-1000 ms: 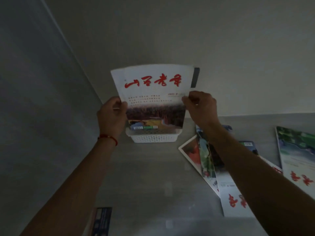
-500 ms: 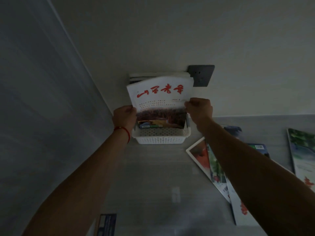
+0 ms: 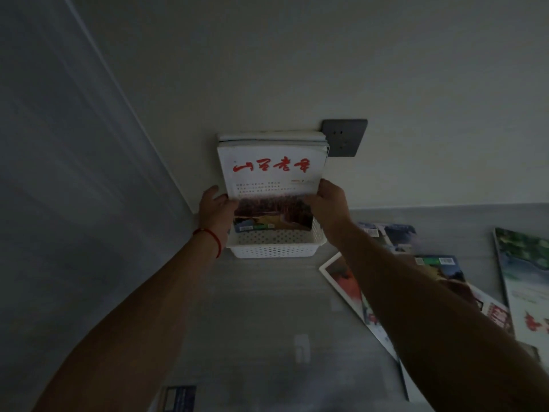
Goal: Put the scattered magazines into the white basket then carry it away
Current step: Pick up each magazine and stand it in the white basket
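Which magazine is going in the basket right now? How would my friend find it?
Look at the back wall, under the grey socket plate, for the white basket. Standing in it is the magazine held by both hands. It is upright with big red writing on white, while the others lie flat on the table.

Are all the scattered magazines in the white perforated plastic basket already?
No: several magazines lie on the grey surface right of the white perforated plastic basket, outside it.
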A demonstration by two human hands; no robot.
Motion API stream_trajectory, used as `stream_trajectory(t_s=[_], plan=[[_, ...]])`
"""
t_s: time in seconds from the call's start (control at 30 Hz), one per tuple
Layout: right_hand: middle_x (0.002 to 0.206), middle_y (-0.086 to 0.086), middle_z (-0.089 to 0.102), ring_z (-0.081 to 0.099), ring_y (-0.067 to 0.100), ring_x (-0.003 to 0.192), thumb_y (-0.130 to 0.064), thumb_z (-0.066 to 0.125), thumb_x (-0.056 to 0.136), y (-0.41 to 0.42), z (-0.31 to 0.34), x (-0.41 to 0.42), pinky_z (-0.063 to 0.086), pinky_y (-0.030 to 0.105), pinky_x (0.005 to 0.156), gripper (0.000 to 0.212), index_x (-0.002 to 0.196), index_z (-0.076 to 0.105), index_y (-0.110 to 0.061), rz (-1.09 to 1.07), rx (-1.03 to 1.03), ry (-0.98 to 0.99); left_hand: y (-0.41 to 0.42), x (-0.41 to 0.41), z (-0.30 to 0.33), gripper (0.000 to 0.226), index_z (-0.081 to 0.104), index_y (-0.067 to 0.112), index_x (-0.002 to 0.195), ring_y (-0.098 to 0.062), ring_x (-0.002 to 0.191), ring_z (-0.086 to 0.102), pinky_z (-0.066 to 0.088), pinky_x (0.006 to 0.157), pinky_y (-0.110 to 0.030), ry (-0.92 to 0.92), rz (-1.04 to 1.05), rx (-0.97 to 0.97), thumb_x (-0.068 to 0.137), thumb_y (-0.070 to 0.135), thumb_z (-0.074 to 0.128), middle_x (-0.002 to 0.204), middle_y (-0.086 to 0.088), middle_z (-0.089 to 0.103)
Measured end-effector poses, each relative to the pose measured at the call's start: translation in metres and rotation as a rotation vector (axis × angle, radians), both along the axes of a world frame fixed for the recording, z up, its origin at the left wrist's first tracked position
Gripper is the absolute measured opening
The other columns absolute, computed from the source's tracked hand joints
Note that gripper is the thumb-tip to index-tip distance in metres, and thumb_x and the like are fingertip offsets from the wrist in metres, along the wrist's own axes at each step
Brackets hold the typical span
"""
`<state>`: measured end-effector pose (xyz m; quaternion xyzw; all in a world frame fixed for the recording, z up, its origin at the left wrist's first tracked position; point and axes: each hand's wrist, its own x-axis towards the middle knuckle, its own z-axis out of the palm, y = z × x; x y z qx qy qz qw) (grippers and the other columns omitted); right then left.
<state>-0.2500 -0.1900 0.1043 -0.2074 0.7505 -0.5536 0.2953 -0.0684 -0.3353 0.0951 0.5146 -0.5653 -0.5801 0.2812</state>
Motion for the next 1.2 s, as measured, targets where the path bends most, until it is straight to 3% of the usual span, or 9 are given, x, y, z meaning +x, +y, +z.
stream_trajectory(t_s=[0.07,0.13,0.3,0.47,0.6,0.73,0.87,1.0,1.2], plan=[[0.125,0.003,0.064,0.058,0.022,0.119,-0.011,0.065,0.084,0.005,-0.004,0.000,0.051,0.041,0.101,0.049,0.130,0.054,-0.020,0.029,0.029,-0.024,0.007,-0.001,0.004,0.062,0.037,-0.001,0.146,-0.025,0.129,0.052,0.046,0.106,-0.030,-0.027,-0.060,0.008,0.088,-0.006,0.060,0.143,-0.011,0.051],[0.148,0.012,0.049,0.048,0.030,0.134,-0.014,0.064,0.090,0.021,-0.011,-0.002,0.044,0.046,0.109,0.065,0.149,0.037,-0.015,0.047,0.142,0.036,0.017,0.001,0.007,0.065,0.033,0.003,0.149,-0.029,0.141,0.040,0.037,0.115,-0.036,-0.067,-0.075,0.006,0.090,-0.008,0.057,0.154,-0.017,0.038],[0.144,0.022,0.044,0.042,0.041,0.135,-0.027,0.061,0.090,0.140,-0.048,-0.001,0.035,0.049,0.112,0.060,0.143,0.039,-0.008,0.033,0.524,0.376,0.095,0.027,0.006,0.047,0.053,0.009,0.129,-0.027,0.121,0.057,0.048,0.099,-0.038,-0.251,-0.026,-0.304,0.085,-0.006,0.051,0.131,-0.011,0.059],[0.164,0.018,-0.008,-0.004,0.046,0.151,-0.090,0.049,0.069,0.273,-0.089,0.020,0.004,0.069,0.116,0.122,0.155,-0.005,-0.022,0.060,1.038,0.380,0.208,0.029,-0.024,0.053,0.057,0.001,0.126,-0.032,0.121,0.055,0.046,0.104,-0.045,-0.321,-0.327,-0.343,0.076,-0.016,0.052,0.130,-0.018,0.056],[0.162,0.025,-0.023,-0.008,0.051,0.150,-0.085,0.048,0.075,0.315,-0.113,0.043,0.016,0.069,0.117,0.124,0.155,-0.019,-0.019,0.234,1.092,0.557,0.281,0.019,-0.045,0.054,0.054,0.001,0.130,-0.030,0.130,0.047,0.034,0.115,-0.038,-0.390,-0.636,-0.395,0.078,-0.013,0.053,0.133,-0.018,0.052],[0.163,0.019,-0.023,-0.020,0.046,0.149,-0.065,0.063,0.079,0.329,-0.111,0.041,0.003,0.068,0.119,0.115,0.158,-0.010,-0.024,0.537,0.939,0.657,0.315,0.006,-0.052,0.054,0.053,0.007,0.132,-0.026,0.135,0.042,0.032,0.118,-0.035,-0.401,-0.802,-0.540,0.080,-0.007,0.050,0.141,-0.012,0.048],[0.168,0.002,0.010,-0.007,0.019,0.155,-0.026,0.059,0.086,0.355,-0.104,0.039,0.004,0.060,0.123,0.066,0.149,0.041,-0.033,0.907,0.600,0.789,0.324,-0.008,-0.062,0.055,0.048,0.014,0.140,-0.028,0.149,0.025,0.026,0.121,-0.042,-0.543,-0.927,-0.666,0.085,0.006,0.049,0.158,-0.010,0.031],[0.142,0.000,0.058,0.043,0.018,0.141,-0.006,0.051,0.085,0.384,-0.104,0.037,0.032,0.051,0.117,0.046,0.118,0.069,-0.032,0.789,0.441,0.982,0.321,-0.022,-0.076,0.069,0.027,0.020,0.151,-0.030,0.153,0.006,0.019,0.123,-0.045,-0.818,-1.000,-0.595,0.088,0.024,0.055,0.165,-0.007,0.008],[0.148,0.001,0.053,0.038,0.022,0.145,-0.011,0.059,0.090,0.405,-0.106,0.042,0.036,0.047,0.115,0.039,0.125,0.067,-0.024,0.399,0.711,0.874,0.343,-0.016,-0.097,0.079,0.008,0.020,0.157,-0.037,0.153,0.002,0.025,0.119,-0.055,-0.960,-0.872,-0.398,0.093,0.030,0.054,0.166,-0.012,-0.002]])
